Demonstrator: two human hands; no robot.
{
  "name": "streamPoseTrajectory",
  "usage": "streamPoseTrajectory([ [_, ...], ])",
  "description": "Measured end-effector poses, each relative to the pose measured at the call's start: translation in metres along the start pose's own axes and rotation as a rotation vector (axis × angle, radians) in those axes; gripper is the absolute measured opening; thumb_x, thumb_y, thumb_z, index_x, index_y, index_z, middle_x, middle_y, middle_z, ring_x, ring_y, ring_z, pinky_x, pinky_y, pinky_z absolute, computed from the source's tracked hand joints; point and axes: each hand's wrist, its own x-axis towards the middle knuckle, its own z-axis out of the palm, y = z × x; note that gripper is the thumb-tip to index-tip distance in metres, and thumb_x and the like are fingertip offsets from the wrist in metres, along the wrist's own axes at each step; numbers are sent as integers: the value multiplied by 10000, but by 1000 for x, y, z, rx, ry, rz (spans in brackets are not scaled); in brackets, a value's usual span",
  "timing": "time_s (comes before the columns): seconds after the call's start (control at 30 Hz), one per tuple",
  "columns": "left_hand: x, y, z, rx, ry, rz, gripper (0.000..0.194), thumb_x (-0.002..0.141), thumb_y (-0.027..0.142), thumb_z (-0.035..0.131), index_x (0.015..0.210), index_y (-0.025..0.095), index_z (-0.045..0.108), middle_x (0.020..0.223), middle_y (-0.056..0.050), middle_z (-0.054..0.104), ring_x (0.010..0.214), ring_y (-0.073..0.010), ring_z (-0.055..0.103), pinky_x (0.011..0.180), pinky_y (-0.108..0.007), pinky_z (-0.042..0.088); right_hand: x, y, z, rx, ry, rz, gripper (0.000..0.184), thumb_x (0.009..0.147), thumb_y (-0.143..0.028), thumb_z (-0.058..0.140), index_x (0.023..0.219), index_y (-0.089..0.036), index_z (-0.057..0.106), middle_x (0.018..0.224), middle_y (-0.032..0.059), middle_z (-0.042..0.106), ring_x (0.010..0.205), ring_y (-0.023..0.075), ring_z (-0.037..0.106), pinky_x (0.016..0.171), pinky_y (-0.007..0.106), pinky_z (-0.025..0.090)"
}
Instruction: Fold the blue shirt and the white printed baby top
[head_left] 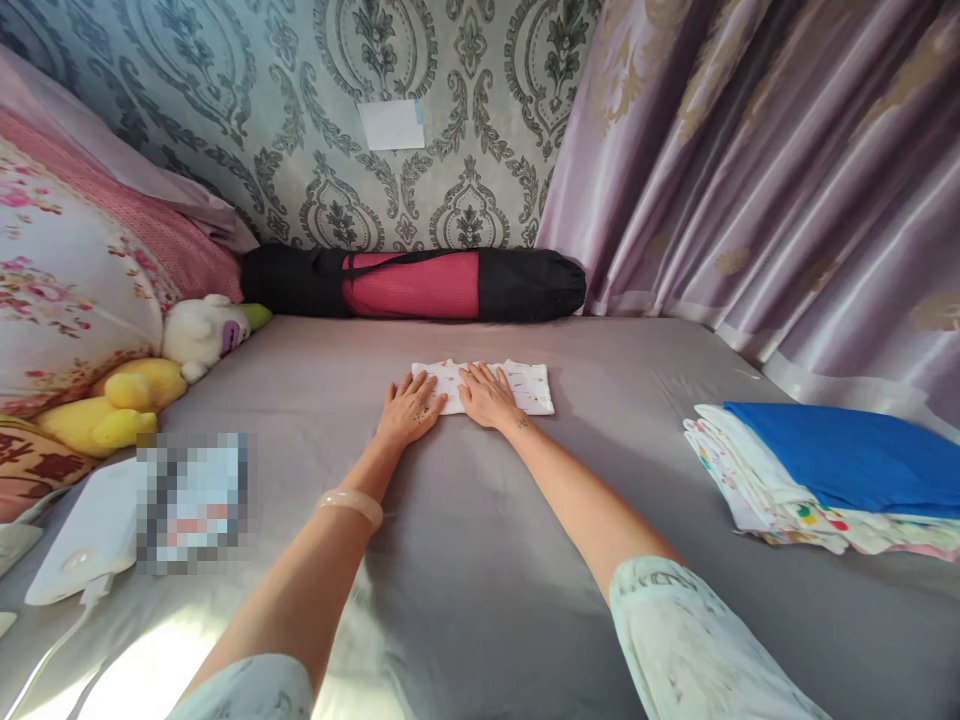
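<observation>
A small white printed cloth (529, 388), folded into a flat rectangle, lies on the grey bed sheet (480, 560). My left hand (411, 408) rests palm down at its left end, fingers spread, partly on the cloth and partly on the sheet. On the middle of the cloth my right hand (487, 395) lies flat with its fingers stretched out. The hands cover part of the cloth, and neither is gripping it. A pale bangle (350, 506) circles my left forearm.
At the right lies a stack of folded clothes (832, 470) with a blue piece on top. A black and red rolled bag (412, 284) runs along the wall. Plush toys (202, 335), a white power bank (86, 530) with a cable and a blurred-out object (196, 503) are at the left.
</observation>
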Motion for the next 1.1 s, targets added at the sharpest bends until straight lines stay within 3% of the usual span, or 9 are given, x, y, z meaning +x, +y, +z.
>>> streamPoseTrajectory([
  [0.27, 0, 0, -2, 22, -30, -11, 572, 948, 529, 330, 1436, 254, 444, 1547, -73, 362, 1439, -323, 270, 1143, -574, 209, 0, 7, -8, 80, -39, 5, 533, 999, -328, 221, 1494, -165, 335, 1575, 69, 301, 1461, 194, 210, 1186, 419, 132],
  [0.47, 0, -1, -1, 49, -43, -1, 606, 953, 544, 270, 1451, 233, 421, 1570, -90, 310, 1454, -315, 232, 1149, -563, 192, -18, 40, -26, -9, -21, 66, 558, 996, -340, 221, 1500, -120, 321, 1590, 108, 249, 1478, 221, 146, 1193, 444, 65],
  [0.6, 1, 0, -2, 70, -69, -14, 646, 949, 559, 248, 1473, 206, 383, 1580, -104, 282, 1454, -323, 227, 1147, -555, 197, -28, 58, -21, -51, -63, 118, 587, 1004, -413, 193, 1518, -146, 291, 1599, 94, 223, 1476, 230, 158, 1189, 460, 78],
  [0.87, 2, -1, -1, 92, -77, -17, 650, 945, 564, 241, 1478, 214, 371, 1575, -105, 296, 1435, -341, 259, 1136, -575, 203, -24, 65, -19, -12, -107, 116, 604, 1004, -443, 148, 1530, -168, 261, 1609, 65, 187, 1478, 208, 145, 1190, 460, 73],
  [1.0, 7, 0, -5, 136, -49, 23, 612, 944, 570, 279, 1450, 255, 418, 1517, -114, 398, 1375, -361, 342, 1116, -618, 183, -21, 75, -29, 24, -169, 118, 618, 1002, -445, 141, 1529, -145, 261, 1602, 76, 208, 1476, 203, 160, 1192, 441, 93],
  [1.1, 19, 5, -7, 234, 8, 70, 550, 945, 556, 323, 1422, 319, 459, 1364, -125, 541, 1268, -354, 452, 1099, -625, 188, -21, 81, -33, -7, -155, 130, 623, 999, -440, 145, 1535, -137, 241, 1602, 92, 203, 1479, 221, 151, 1191, 467, 74],
])
